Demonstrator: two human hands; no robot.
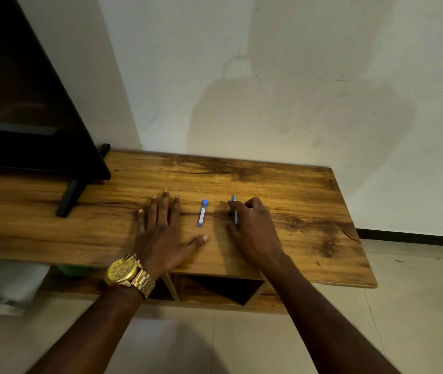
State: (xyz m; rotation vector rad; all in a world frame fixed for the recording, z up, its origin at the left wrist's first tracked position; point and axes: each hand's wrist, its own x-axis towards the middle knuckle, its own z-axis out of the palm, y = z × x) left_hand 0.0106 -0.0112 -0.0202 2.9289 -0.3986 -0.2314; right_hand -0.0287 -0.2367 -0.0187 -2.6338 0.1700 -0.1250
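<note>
A small blue and white tube [203, 213] lies on the wooden tabletop [296, 195] between my hands. My left hand [162, 233] rests flat on the wood just left of it, fingers straight and thumb spread toward the tube, with a gold watch [123, 271] on the wrist. My right hand [252, 228] sits to the right of the tube, its fingers curled round a thin blue pen [234, 210] that lies along the table; the pen's far tip sticks out past the fingers.
A black TV screen [26, 103] stands on the table's left part, its foot [70, 197] reaching toward my left hand. A white wall backs the table. Open cubbies [220, 288] sit under the tabletop; tiled floor [417, 306] lies to the right.
</note>
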